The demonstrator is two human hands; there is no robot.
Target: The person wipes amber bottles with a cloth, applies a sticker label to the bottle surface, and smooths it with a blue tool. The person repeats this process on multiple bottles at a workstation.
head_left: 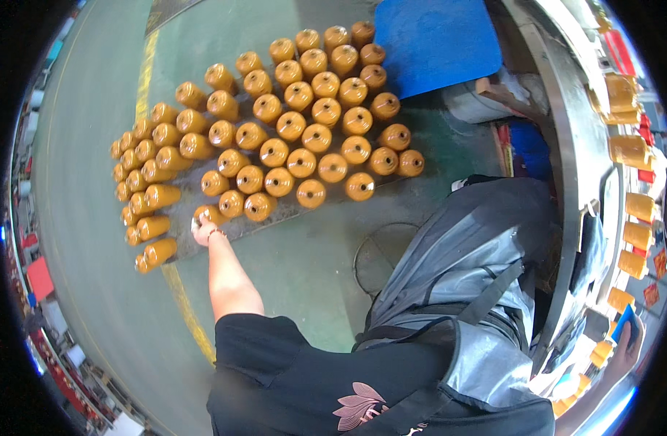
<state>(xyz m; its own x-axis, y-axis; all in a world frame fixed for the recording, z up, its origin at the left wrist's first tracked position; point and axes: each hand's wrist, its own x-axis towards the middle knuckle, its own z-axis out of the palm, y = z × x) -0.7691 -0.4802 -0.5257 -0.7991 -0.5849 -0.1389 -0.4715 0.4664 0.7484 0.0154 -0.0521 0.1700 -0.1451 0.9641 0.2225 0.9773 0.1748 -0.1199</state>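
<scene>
A: In the head view, where was the left hand [202, 231]?

B: Stretched down to the near edge of the dark board [290, 212] on the green floor [86, 189], wrapped around an orange yarn cone [208, 215] at the front corner of the upright block. The fingers were curled about the cone, so I judged it a grasp, though the palm side was hidden.

A: And the rest of the cones?

B: The upright cones [317, 138] stood in tight rows, touching one another. To the left, a band of cones lying on their sides [153, 196] ran along the board's edge, just beside the grasped one.

A: What worried you?

B: The packing. Tilting that corner cone could have knocked its neighbour and toppled several in the row. The lying cones could have rolled off onto the floor if nudged by the wrist.

A: The right hand [627, 347]?

B: Far off at the lower right, by the machine frame [566, 182] with its mounted cones, closed on a small blue object [625, 321] that I couldn't identify. With the body bent forward and both arms spread that far apart, balance looked poor; a stumble would have landed on the cones.
</scene>
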